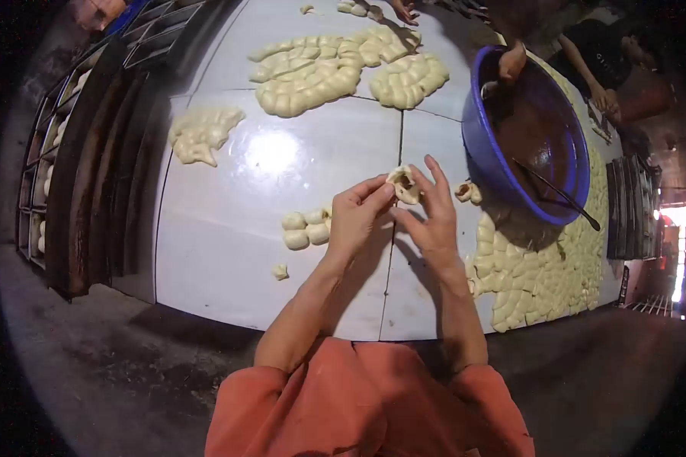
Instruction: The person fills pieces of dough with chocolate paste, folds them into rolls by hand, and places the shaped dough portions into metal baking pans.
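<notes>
Between my two hands, above the white tiled table, is a small piece of dough (406, 185) opened like a cup, with brown filling inside. My left hand (356, 213) pinches its left edge between thumb and fingers. On its right side, my right hand (433, 217) touches the rim with curved fingers, the index finger raised. Several round dough balls (296, 238) sit in a cluster just left of my left hand, with a small dough scrap (280, 272) below them. To the right of my right hand lies another dough piece (468, 192) with brown filling.
A blue basin (486, 133) of brown filling with a long-handled utensil stands at the right. Flattened dough pieces (533, 278) cover the right side. More dough (309, 87) lies at the back. Racks of trays (53, 152) stand left. Other people's hands (606, 100) work nearby.
</notes>
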The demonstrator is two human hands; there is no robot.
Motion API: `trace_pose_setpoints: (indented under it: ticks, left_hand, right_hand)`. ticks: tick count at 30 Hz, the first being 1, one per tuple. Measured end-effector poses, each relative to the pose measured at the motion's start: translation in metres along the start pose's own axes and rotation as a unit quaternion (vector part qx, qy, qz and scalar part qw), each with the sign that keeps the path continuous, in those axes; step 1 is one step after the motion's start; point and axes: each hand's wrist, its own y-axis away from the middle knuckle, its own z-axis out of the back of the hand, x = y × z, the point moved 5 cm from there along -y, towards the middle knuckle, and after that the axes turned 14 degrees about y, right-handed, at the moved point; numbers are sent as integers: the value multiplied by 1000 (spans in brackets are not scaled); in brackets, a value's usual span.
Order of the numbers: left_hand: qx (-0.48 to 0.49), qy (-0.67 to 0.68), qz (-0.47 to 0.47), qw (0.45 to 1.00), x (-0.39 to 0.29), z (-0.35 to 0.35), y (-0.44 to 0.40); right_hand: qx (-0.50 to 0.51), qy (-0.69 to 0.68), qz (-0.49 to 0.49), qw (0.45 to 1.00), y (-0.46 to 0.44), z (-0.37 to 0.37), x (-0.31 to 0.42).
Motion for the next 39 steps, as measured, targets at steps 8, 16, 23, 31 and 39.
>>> trace_pose_setpoints:
  ticks: [8,16,23,31,39]
  left_hand:
    - [21,-174,-111,978,-28,8,10]
    - [33,-95,70,993,-54,12,4]
    - [65,-159,-6,985,-55,5,26]
    - [86,-149,-28,985,-37,9,33]
    - [15,-195,-82,977,-47,23,27]
  right_hand:
    - [-88,121,26,988,-1,-25,20]
    - [101,-306,-104,941,8,-36,13]
    - [-62,-197,23,978,7,-38,14]
    - [-217,-104,33,970,9,-46,19]
    - [-70,-80,-14,994,2,-39,27]
